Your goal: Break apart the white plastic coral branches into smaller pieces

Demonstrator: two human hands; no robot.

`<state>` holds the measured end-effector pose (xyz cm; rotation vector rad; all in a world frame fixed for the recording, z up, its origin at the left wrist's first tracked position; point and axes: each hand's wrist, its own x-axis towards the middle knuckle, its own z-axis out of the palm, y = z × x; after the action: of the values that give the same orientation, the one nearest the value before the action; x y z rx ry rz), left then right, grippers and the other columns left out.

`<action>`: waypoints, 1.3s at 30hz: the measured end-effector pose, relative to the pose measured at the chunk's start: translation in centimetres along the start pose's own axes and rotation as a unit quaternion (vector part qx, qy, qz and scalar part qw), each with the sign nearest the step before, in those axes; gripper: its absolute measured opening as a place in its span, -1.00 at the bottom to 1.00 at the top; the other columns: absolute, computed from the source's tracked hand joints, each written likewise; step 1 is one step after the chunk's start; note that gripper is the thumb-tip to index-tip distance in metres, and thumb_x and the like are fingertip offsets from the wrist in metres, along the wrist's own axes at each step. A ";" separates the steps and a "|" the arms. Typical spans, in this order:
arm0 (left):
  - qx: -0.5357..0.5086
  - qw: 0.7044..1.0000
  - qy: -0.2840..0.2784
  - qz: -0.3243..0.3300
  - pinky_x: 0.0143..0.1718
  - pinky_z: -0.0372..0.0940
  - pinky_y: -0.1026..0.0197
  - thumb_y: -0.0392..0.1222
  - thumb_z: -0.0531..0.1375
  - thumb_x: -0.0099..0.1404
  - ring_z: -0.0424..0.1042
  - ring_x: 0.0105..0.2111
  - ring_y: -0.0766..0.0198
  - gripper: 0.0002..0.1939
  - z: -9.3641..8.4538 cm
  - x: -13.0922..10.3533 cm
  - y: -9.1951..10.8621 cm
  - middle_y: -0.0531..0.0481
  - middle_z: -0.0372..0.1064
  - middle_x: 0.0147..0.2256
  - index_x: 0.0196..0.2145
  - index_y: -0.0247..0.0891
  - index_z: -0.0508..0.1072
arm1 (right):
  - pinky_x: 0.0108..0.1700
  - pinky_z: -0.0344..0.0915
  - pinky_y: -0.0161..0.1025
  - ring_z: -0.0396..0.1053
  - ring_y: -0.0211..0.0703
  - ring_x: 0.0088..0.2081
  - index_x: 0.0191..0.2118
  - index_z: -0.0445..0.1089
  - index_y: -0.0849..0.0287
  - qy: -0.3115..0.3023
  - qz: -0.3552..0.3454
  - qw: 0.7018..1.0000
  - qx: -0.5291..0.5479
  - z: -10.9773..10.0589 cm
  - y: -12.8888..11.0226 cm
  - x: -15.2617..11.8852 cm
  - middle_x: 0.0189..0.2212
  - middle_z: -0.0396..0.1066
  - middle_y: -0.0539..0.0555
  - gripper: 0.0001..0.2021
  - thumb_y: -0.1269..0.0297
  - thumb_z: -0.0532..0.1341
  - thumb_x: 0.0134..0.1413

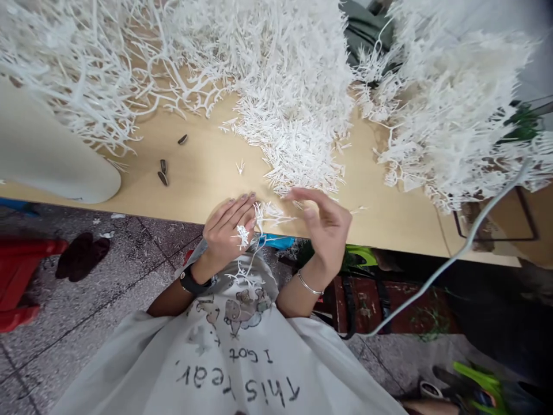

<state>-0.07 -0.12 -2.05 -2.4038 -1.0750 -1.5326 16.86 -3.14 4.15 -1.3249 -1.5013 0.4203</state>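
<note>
My left hand point(228, 226) is at the table's front edge, fingers curled around a white branched plastic sprig point(270, 214). Part of that sprig hangs below the hand in front of the shirt, and a small white tuft point(242, 235) shows by the thumb. To its right, my right hand point(328, 227) hovers over the edge with thumb and forefinger apart; I see nothing held between them. Just beyond its fingertips lies the near end of a large heap of small white plastic sprigs point(298, 138). A single loose piece point(240, 167) rests on the tabletop.
Longer white branched stems point(86, 86) are heaped at the back left, beside a pale cylinder point(52, 150). More white foliage point(458, 104) stands at the right. Several dark seeds point(163, 173) lie on the table point(207, 150). A pale cable point(449, 259) crosses at right; a red stool point(21, 276) stands left.
</note>
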 end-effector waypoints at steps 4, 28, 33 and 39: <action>-0.012 1.000 0.012 -0.007 0.00 0.34 0.17 -0.39 0.09 0.23 0.51 -0.07 0.24 -0.67 0.0 0.1 0.0 -0.06 0.52 -0.10 -0.06 -0.33 0.47 | -0.09 0.35 -0.14 0.45 -0.24 -0.26 -0.27 0.49 0.04 -0.048 -0.053 0.997 -0.007 0.3 -0.2 -0.1 -0.35 0.53 -0.06 -0.88 0.35 0.29 0.02; -0.066 0.994 0.000 -0.086 0.02 0.35 0.12 -0.39 0.07 0.26 0.50 -0.06 0.24 -0.68 -0.3 0.3 0.6 -0.05 0.54 -0.13 -0.10 -0.27 0.51 | 0.22 0.08 0.23 0.12 0.11 0.23 0.10 0.27 0.05 0.139 -0.014 0.966 -0.217 -0.9 1.9 0.8 0.15 0.22 0.17 -0.63 0.15 0.10 0.20; -0.054 0.996 -0.006 -0.077 0.01 0.36 0.13 -0.40 0.08 0.25 0.50 -0.07 0.25 -0.69 -0.5 0.5 0.8 -0.04 0.54 -0.12 -0.10 -0.28 0.51 | 0.27 0.05 0.14 0.15 -0.08 0.25 0.08 0.32 -0.04 0.010 -0.037 0.994 -0.106 -0.6 0.6 0.2 0.18 0.25 0.07 -0.67 0.21 0.10 0.21; -0.044 0.996 0.004 -0.082 0.00 0.36 0.15 -0.39 0.09 0.25 0.52 -0.10 0.25 -0.71 -0.5 0.6 0.8 -0.06 0.55 -0.15 -0.13 -0.29 0.52 | 0.19 0.17 0.05 0.47 -0.19 -0.13 -0.17 0.45 0.01 -0.092 -0.083 0.991 -0.051 -0.3 -0.6 0.2 -0.20 0.54 -0.04 -0.82 0.25 0.29 0.04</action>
<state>0.20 -0.64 -1.12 -2.4165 -1.2582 -1.6716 16.83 -3.20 4.81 -1.2557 -1.7924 0.3694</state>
